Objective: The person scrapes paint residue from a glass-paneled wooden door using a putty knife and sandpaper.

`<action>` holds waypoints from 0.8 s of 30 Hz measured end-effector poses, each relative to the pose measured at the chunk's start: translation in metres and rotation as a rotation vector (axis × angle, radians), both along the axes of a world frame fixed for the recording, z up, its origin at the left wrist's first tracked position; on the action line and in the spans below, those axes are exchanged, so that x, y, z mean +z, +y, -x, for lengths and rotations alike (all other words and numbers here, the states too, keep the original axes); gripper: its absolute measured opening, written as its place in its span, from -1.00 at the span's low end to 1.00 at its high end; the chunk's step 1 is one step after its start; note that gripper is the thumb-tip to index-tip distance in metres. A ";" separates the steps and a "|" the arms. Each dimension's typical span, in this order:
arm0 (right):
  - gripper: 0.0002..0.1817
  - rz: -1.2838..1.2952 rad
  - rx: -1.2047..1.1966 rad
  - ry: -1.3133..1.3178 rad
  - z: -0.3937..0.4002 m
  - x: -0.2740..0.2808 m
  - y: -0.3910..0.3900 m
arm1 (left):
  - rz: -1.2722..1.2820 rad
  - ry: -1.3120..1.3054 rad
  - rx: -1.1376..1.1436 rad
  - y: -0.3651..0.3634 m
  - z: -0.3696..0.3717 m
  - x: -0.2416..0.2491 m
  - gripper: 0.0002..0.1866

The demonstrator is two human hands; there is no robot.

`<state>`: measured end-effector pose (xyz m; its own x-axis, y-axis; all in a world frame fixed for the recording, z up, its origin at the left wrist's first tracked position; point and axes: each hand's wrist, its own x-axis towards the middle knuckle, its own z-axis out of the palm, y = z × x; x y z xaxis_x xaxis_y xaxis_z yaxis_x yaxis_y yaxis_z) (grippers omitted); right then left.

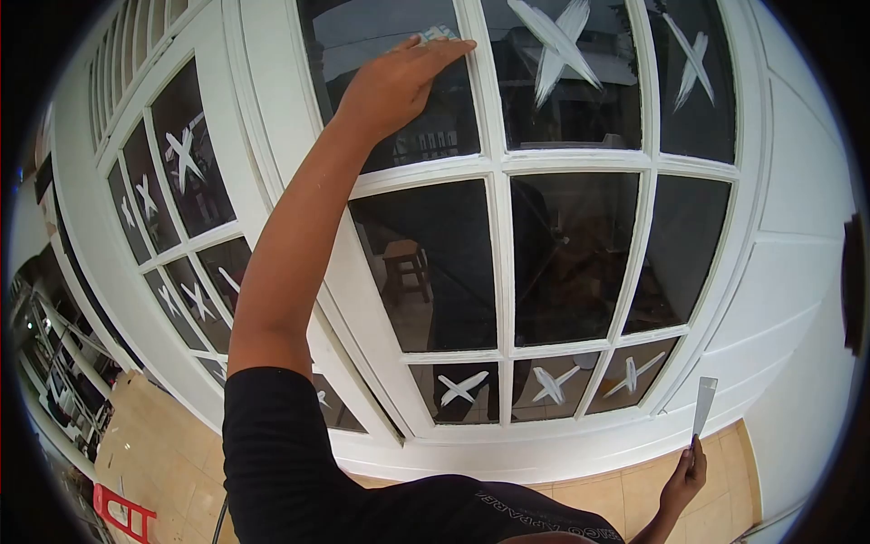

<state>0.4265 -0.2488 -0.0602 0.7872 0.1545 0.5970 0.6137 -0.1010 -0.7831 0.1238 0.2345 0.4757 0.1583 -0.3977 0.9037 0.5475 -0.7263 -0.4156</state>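
My left hand (394, 86) is raised against the upper left glass pane, its fingers reaching to the white bar beside it. Under the fingers a pale patterned cloth (437, 34) shows in part, pressed on the glass. Low on the right, my right hand (686, 476) is closed round the handle of a scraper (704, 403), whose wide flat blade points up. That blade is in front of the white panelling, apart from the glass. White painted crosses mark several panes, among them a large cross (555, 45) right of my left hand.
A second white-framed window (168, 258) with crosses stands at the left. A red metal frame (127, 512) is on the tiled floor at the lower left. A wooden stool (405, 269) shows in the glass. White panelled wall (802, 218) rises at the right.
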 end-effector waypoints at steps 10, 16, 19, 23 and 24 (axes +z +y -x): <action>-0.64 0.029 0.029 0.038 0.038 -0.021 -0.003 | -0.054 0.284 0.120 -0.016 0.002 -0.055 -0.40; -0.65 0.154 0.004 0.058 0.096 0.002 -0.006 | -0.031 -0.185 -0.012 0.001 -0.001 -0.042 -0.60; -0.65 0.145 -0.036 0.068 0.143 0.003 -0.016 | 0.836 0.951 -0.449 -0.093 0.017 -0.125 -0.40; -0.63 0.100 -0.241 0.169 0.246 -0.034 -0.030 | 1.099 1.525 -0.952 -0.096 0.080 -0.322 -0.26; -0.62 0.077 -0.273 0.214 0.270 -0.042 -0.034 | 1.782 1.569 -1.119 -0.094 0.093 -0.359 -0.24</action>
<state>0.1564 -0.2831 -0.1024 0.9118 -0.0411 0.4086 0.3783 -0.3028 -0.8747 0.0304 0.1402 0.1166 0.9726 -0.2008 -0.1171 0.0465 -0.3257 0.9443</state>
